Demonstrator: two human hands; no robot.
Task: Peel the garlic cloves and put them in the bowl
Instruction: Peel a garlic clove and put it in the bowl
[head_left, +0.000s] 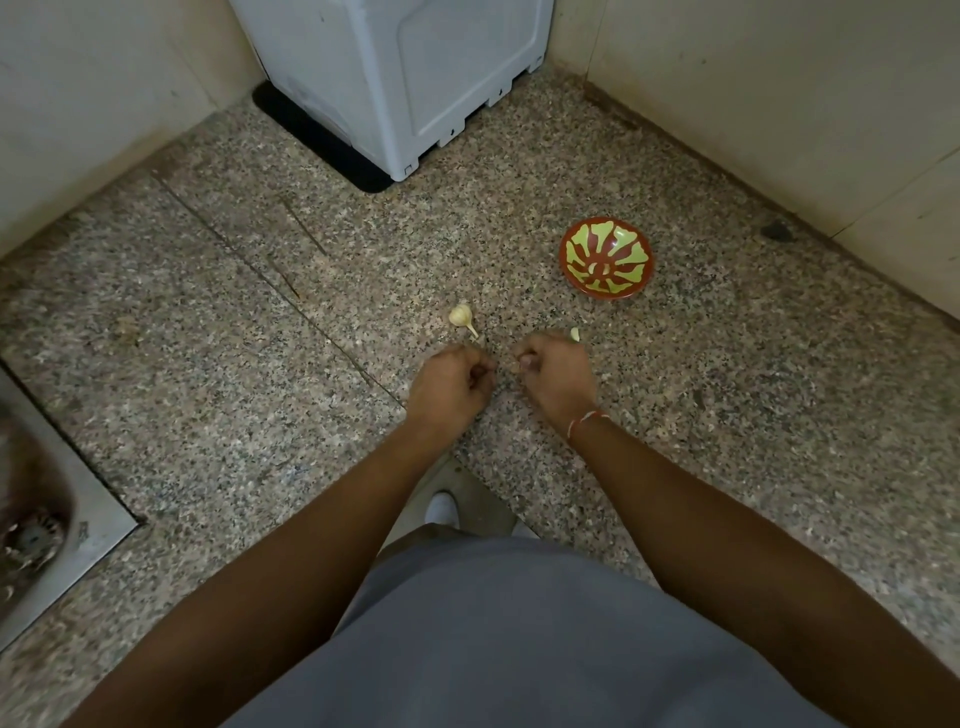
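A red bowl (606, 258) with a green pattern stands on the speckled stone counter (260, 364), to the right of centre. A garlic bulb (462, 317) with a short stem lies just beyond my left hand (451, 387). A loose clove (575, 334) lies by my right hand (557, 379). Both hands have curled fingers and sit close together. My right hand pinches a small garlic clove (515, 366) at its fingertips. My left hand's fingers are curled near it; what they hold is too small to tell.
A white appliance (410, 78) on a black mat stands at the back of the counter. Tiled walls (779, 104) close in the corner on both sides. A steel sink (47, 525) is at the left edge. A white shoe (442, 508) shows below the counter edge.
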